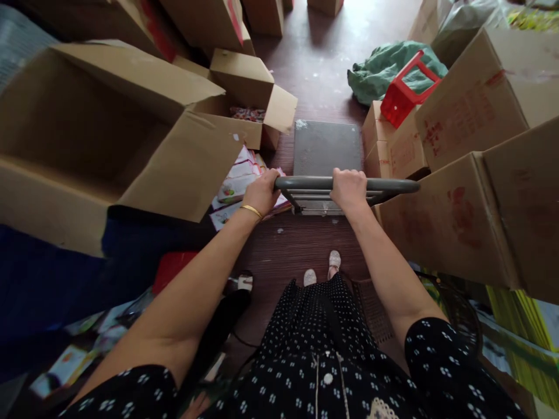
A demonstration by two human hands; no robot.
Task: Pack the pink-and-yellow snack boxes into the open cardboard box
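Note:
A grey platform hand truck stands in front of me, its flat bed (327, 148) pointing away along the aisle. My left hand (262, 195) is closed around the left end of its tubular push handle (391, 185). Farther right, my right hand (349, 189) grips the same bar near its middle. The bed carries nothing in the part that I see. Below the handle, crossbars and the near edge of the bed show. Both arms reach forward, and a gold bracelet (252, 210) circles the left wrist.
Large open carton (174, 169) and a smaller open box (244, 131) line the left, beside printed packages (236, 180). Stacked cartons (458, 212) crowd the right, with a red stool (404, 96) and green sack (371, 73) beyond. Another person's foot (245, 282) is at lower left.

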